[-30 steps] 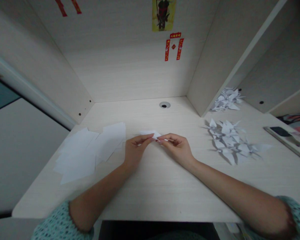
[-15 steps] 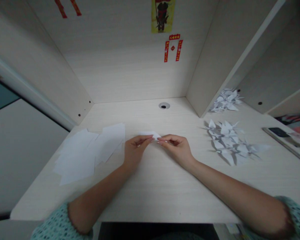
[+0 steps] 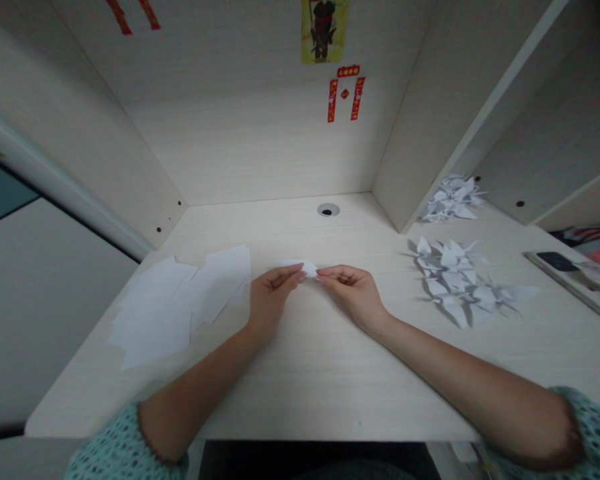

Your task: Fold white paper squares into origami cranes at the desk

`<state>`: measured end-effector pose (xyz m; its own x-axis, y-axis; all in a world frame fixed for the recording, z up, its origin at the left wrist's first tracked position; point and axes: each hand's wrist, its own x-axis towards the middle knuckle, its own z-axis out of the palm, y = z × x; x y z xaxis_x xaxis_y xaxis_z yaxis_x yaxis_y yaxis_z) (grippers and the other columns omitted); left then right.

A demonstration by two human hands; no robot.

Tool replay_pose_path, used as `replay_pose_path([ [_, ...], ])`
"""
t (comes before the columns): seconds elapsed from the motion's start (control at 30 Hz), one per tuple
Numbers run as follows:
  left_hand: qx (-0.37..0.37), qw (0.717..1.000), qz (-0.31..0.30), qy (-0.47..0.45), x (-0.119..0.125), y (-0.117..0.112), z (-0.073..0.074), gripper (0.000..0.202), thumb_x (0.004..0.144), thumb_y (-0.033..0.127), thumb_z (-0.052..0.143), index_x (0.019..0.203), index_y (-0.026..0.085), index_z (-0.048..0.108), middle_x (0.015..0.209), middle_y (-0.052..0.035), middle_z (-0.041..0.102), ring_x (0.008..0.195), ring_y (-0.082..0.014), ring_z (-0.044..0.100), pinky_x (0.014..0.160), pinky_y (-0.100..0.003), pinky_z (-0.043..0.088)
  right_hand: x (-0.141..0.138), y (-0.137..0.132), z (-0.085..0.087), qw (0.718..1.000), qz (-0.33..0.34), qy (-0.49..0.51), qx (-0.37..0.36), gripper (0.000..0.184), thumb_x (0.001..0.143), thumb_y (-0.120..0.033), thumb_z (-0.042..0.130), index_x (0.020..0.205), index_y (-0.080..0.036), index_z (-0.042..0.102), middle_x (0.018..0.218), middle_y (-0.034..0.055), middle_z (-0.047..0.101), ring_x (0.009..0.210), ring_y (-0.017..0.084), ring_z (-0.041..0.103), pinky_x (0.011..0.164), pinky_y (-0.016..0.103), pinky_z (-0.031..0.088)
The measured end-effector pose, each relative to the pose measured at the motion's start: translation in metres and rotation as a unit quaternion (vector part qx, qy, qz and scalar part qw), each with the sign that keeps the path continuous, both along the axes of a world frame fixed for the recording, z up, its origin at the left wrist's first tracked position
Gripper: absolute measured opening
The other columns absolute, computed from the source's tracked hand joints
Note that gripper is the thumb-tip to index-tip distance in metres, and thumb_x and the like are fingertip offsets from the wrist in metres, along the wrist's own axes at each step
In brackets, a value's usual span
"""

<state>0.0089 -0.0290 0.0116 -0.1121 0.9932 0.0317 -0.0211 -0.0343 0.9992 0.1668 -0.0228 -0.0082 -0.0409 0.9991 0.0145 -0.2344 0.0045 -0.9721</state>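
My left hand [image 3: 270,297] and my right hand [image 3: 353,291] meet at the middle of the pale wooden desk [image 3: 320,373]. Both pinch a small folded piece of white paper [image 3: 307,268] between their fingertips, just above the desktop. Most of the paper is hidden by my fingers. Loose flat white sheets [image 3: 175,300] lie to the left of my left hand.
A spread of folded white paper cranes [image 3: 460,280] lies to the right, with another heap [image 3: 453,199] further back under the shelf. A cable hole [image 3: 328,210] sits at the desk's back. A dark phone [image 3: 555,260] rests at the far right.
My hands stay together on the folded paper; the fingertips have shifted slightly and the paper shows a little less. Nothing else moved.
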Motion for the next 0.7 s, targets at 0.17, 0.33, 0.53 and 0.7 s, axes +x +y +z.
replay_pose_path([
  [0.17, -0.007, 1.0, -0.007, -0.003, -0.0018, 0.0027, -0.0044, 0.03, 0.064, 0.033, 0.075, 0.091, 0.019, 0.074, 0.076, -0.0044, 0.073, 0.069, -0.0136, 0.062, 0.068, -0.027, 0.048, 0.0006, 0.0014, -0.002, 1.0, -0.004, -0.008, -0.004, 0.019, 0.058, -0.031, 0.08, 0.074, -0.022, 0.074, 0.077, 0.0037, 0.074, 0.069, 0.017, 0.066, 0.071, 0.032, 0.051],
  [0.33, -0.015, 1.0, -0.01, -0.009, -0.0023, 0.0044, -0.004, 0.03, 0.065, 0.033, 0.074, 0.091, 0.018, 0.074, 0.077, -0.0057, 0.073, 0.073, -0.0169, 0.065, 0.07, -0.029, 0.05, 0.0011, 0.0023, -0.0034, 1.0, -0.003, -0.009, -0.006, 0.02, 0.06, -0.033, 0.079, 0.076, -0.021, 0.075, 0.079, 0.005, 0.075, 0.071, 0.018, 0.067, 0.072, 0.033, 0.052],
  [0.53, -0.016, 1.0, -0.013, -0.018, -0.0023, 0.0041, -0.0051, 0.029, 0.065, 0.033, 0.074, 0.091, 0.018, 0.074, 0.082, -0.0066, 0.074, 0.075, -0.0174, 0.067, 0.072, -0.03, 0.051, 0.0005, 0.0012, 0.0006, 1.0, -0.002, -0.001, -0.003, 0.021, 0.06, -0.034, 0.079, 0.075, -0.019, 0.074, 0.071, 0.0042, 0.073, 0.061, 0.014, 0.063, 0.062, 0.028, 0.051],
  [0.7, -0.024, 0.999, -0.013, -0.047, -0.0019, 0.0035, -0.0034, 0.027, 0.065, 0.031, 0.074, 0.089, 0.017, 0.073, 0.086, -0.0066, 0.074, 0.075, -0.0165, 0.068, 0.077, -0.031, 0.053, -0.0009, 0.0007, 0.0025, 1.0, 0.005, 0.004, -0.009, 0.021, 0.059, -0.032, 0.079, 0.073, -0.018, 0.073, 0.064, 0.0022, 0.07, 0.056, 0.011, 0.059, 0.056, 0.024, 0.046],
])
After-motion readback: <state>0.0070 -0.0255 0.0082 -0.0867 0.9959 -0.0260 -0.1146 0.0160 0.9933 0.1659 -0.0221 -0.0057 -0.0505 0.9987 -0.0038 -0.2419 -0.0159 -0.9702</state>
